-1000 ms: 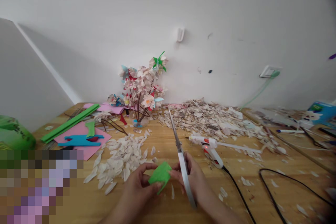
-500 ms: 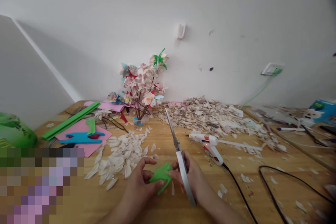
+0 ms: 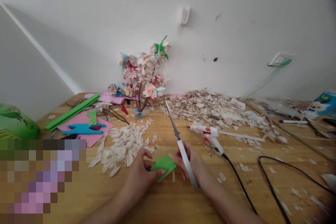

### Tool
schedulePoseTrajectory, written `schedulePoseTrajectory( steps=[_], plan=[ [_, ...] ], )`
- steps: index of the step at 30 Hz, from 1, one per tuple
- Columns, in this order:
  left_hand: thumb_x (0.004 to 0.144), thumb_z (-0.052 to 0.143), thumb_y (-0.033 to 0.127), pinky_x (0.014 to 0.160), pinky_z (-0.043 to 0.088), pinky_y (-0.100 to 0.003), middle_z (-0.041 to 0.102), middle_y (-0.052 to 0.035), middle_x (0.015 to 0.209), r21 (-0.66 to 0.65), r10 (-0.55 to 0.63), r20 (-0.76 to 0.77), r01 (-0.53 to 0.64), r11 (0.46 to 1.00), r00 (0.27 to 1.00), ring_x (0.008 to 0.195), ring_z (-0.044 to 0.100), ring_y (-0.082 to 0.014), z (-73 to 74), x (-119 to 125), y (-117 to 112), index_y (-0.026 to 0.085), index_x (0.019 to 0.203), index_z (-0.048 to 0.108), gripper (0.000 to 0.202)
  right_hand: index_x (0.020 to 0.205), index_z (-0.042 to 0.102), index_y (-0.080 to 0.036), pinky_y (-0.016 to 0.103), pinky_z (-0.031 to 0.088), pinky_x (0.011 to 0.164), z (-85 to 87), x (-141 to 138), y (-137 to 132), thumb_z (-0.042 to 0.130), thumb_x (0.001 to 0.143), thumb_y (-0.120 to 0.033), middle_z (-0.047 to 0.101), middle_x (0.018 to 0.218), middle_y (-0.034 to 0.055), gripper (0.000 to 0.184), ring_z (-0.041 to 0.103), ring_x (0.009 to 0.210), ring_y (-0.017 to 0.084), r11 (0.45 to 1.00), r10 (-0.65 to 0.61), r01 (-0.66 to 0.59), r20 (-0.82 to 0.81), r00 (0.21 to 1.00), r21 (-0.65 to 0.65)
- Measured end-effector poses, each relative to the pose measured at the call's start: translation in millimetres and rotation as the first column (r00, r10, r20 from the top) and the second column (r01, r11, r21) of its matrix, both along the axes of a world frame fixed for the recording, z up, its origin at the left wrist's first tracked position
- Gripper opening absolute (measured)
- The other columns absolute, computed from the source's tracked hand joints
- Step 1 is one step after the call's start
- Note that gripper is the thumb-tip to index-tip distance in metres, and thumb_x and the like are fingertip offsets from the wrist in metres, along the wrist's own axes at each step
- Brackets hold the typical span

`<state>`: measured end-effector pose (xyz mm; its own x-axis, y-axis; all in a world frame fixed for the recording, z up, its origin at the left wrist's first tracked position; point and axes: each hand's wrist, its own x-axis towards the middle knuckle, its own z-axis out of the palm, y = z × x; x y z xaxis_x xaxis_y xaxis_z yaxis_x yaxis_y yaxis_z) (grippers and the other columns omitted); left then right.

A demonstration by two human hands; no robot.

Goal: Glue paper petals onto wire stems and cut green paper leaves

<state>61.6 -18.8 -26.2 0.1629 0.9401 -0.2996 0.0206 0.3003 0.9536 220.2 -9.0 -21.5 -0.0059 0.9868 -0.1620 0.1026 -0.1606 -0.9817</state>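
Observation:
A small piece of green paper (image 3: 164,165) is held low over the wooden table (image 3: 168,203), pinched between both hands. My left hand (image 3: 141,172) grips its left side with the fingers curled. My right hand (image 3: 191,163) touches its right edge with the fingertips while also holding a pair of scissors (image 3: 181,148). The white handle lies along the palm, and the closed blades point up and away toward the wall.
A pile of white paper petals (image 3: 120,147) lies left of the hands. A paper flower bouquet (image 3: 143,80) stands by the wall, beside a heap of scraps (image 3: 217,112). A glue gun (image 3: 211,140) with black cables (image 3: 262,175) sits right. Coloured paper sheets (image 3: 84,126) lie far left.
The camera has tilted down a little, so everything sits higher in view. The hands have turned the green paper slightly flatter; the scissors stay in the right hand.

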Motion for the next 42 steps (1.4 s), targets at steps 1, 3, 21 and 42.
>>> schedulePoseTrajectory(
  steps=[1, 3, 21, 42],
  plan=[
    [0.056, 0.066, 0.022, 0.037, 0.043, -0.021, 0.057, 0.0107, 0.047, -0.015, -0.014, 0.011, 0.015, 1.0, 1.0, 0.044, 0.055, -0.0134, 0.0, 0, 0, 0.025, 0.077, 0.023, 0.049, 0.075, 0.041, -0.022, 0.02, 0.028, 0.031, 1.0, 0, 0, 0.073, 0.053, -0.037, 0.047, 0.055, -0.0094, 0.042, 0.034, 0.032, 0.005, 1.0, 0.005, -0.005, 0.006, 1.0, -0.016],
    [0.057, 0.066, 0.023, 0.036, 0.044, -0.023, 0.058, 0.0104, 0.047, -0.03, -0.026, 0.019, 0.027, 0.999, 0.999, 0.043, 0.057, -0.0147, -0.2, -1, 1, 0.026, 0.077, 0.021, 0.049, 0.075, 0.041, -0.022, 0.019, 0.029, 0.031, 3.0, 1, 0, 0.076, 0.048, -0.033, 0.05, 0.06, -0.0082, 0.045, 0.038, 0.034, 0.005, 0.999, 0.012, -0.01, 0.028, 1.0, -0.047],
    [0.05, 0.073, 0.03, 0.037, 0.046, -0.024, 0.059, 0.0076, 0.05, -0.089, -0.055, 0.055, 0.059, 0.994, 0.997, 0.049, 0.063, -0.0188, -1.0, -3, 4, 0.023, 0.082, 0.026, 0.057, 0.073, 0.042, -0.022, 0.02, 0.028, 0.033, -0.4, 3, 4, 0.074, 0.049, -0.029, 0.045, 0.055, -0.0101, 0.04, 0.035, 0.034, 0.005, 1.0, -0.026, 0.026, 0.029, 0.999, 0.002],
    [0.057, 0.069, 0.036, 0.032, 0.04, -0.021, 0.053, 0.0114, 0.048, 0.011, -0.061, 0.019, 0.061, 0.998, 0.998, 0.031, 0.05, -0.0109, 7.5, -9, 4, 0.023, 0.092, 0.029, 0.055, 0.072, 0.041, -0.022, 0.02, 0.03, 0.034, -3.1, 6, 6, 0.075, 0.048, -0.034, 0.043, 0.056, -0.0091, 0.043, 0.036, 0.037, 0.006, 0.992, -0.092, 0.089, 0.038, 0.995, 0.084]
  ],
)
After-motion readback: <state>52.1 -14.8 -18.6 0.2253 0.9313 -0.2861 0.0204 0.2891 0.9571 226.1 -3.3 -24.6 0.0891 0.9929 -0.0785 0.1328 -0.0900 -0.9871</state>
